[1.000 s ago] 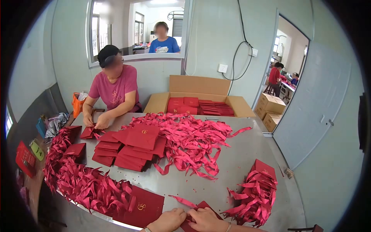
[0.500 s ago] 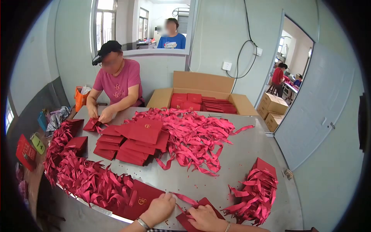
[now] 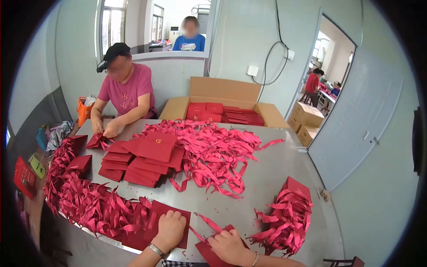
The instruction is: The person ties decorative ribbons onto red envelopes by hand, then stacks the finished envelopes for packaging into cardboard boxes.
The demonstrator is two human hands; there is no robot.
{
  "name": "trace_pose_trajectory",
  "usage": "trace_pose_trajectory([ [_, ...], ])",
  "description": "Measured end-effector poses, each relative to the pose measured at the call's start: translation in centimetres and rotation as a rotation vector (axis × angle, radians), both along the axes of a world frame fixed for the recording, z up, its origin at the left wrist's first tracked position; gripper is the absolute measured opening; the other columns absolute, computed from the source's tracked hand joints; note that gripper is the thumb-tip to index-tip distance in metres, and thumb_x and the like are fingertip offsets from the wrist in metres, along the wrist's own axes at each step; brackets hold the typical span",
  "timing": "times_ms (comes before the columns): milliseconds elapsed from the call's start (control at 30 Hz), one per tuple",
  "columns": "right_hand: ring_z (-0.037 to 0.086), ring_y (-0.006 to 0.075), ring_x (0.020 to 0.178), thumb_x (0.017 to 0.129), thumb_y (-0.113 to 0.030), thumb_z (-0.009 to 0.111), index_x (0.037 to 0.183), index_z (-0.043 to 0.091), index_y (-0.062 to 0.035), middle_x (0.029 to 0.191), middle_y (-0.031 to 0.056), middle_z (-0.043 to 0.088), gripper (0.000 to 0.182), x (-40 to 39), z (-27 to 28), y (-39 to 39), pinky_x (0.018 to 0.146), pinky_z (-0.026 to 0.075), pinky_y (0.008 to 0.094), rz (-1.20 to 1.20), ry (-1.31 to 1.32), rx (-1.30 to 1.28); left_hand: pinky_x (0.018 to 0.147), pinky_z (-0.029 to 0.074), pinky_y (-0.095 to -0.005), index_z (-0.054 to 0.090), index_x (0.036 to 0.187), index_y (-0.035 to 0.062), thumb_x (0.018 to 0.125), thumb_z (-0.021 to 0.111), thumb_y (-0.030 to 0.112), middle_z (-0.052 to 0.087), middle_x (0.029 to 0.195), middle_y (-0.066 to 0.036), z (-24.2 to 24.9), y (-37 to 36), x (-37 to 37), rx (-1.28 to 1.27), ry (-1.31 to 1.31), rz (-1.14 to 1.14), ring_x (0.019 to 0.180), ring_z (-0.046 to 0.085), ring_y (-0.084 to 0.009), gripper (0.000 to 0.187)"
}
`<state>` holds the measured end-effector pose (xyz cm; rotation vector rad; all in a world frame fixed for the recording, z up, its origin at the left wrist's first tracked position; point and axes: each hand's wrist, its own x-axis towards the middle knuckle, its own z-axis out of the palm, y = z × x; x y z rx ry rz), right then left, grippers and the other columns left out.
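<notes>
My left hand (image 3: 171, 229) has its fingers curled over a flat red paper bag (image 3: 183, 240) at the front edge of the table; its fingertips are hidden. My right hand (image 3: 226, 244) grips another red paper bag (image 3: 209, 254) to the right, its fingers pressed on the upper edge. A pinkish-red ribbon (image 3: 208, 221) sticks out from this bag, with loose ends pointing up and left. Left of my left hand runs a long row of red bags with ribbons (image 3: 100, 207). On the right stands a stack of ribboned red bags (image 3: 289, 218).
Across the metal table (image 3: 267, 164) lie a heap of loose ribbons (image 3: 213, 155) and a pile of red bags (image 3: 153, 153). A co-worker (image 3: 126, 91) handles a small red bag at the far left. Behind the table, a cardboard box (image 3: 271, 116) holds more red bags.
My left hand has moved left, away from the ribbon and onto the bag beside it. My right hand stays on its bag. The whole view has shifted slightly.
</notes>
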<state>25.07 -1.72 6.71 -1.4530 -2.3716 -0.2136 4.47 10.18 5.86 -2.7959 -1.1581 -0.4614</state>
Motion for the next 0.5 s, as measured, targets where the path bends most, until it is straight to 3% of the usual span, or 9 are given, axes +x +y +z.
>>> trace_pose_trajectory([
  [100, 0.052, 0.0159, 0.08, 0.07, -0.025, 0.068, 0.082, 0.059, -0.0155, 0.075, -0.0041, 0.053, 0.017, 0.3, 0.9, -0.5, 0.071, 0.036, 0.0375, -0.042, 0.032, -0.098, 0.064, 0.043, -0.0387, 0.06, 0.073, 0.0122, 0.07, 0.059, 0.013, 0.055, 0.081, -0.005, -0.3, -0.6, -0.3, -0.033, -0.042, 0.096, 0.083, 0.054, -0.0253, 0.003],
  [267, 0.052, 0.0172, 0.086, 0.067, -0.029, 0.073, 0.083, 0.059, -0.0152, 0.079, -0.0028, 0.055, 0.026, 1.2, 0.8, -0.6, 0.077, 0.036, 0.0419, -0.074, -0.016, -0.097, 0.065, 0.041, -0.0399, 0.059, 0.072, 0.013, 0.067, 0.06, 0.012, 0.054, 0.082, -0.006, -1.1, -0.8, -1.1, 0.037, -0.138, 0.121, 0.083, 0.052, -0.0269, 0.005],
  [333, 0.052, 0.0198, 0.094, 0.071, -0.031, 0.073, 0.096, 0.061, -0.0149, 0.083, -0.0004, 0.056, 0.032, 0.9, 1.3, -0.8, 0.084, 0.035, 0.0451, -0.111, -0.05, -0.146, 0.066, 0.041, -0.0405, 0.058, 0.073, 0.012, 0.067, 0.059, 0.01, 0.054, 0.083, -0.007, -1.0, -1.4, -1.4, 0.028, -0.144, 0.163, 0.083, 0.052, -0.0279, 0.006],
  [500, 0.051, 0.0196, 0.093, 0.07, -0.027, 0.075, 0.106, 0.063, -0.013, 0.083, -0.0002, 0.056, 0.04, 0.5, 0.0, -0.5, 0.083, 0.036, 0.04, -0.087, -0.003, -0.091, 0.069, 0.044, -0.0422, 0.061, 0.085, 0.0068, 0.073, 0.058, 0.003, 0.056, 0.086, -0.011, -0.7, -1.2, -0.9, -0.017, -0.276, 0.214, 0.081, 0.054, -0.0312, 0.013],
])
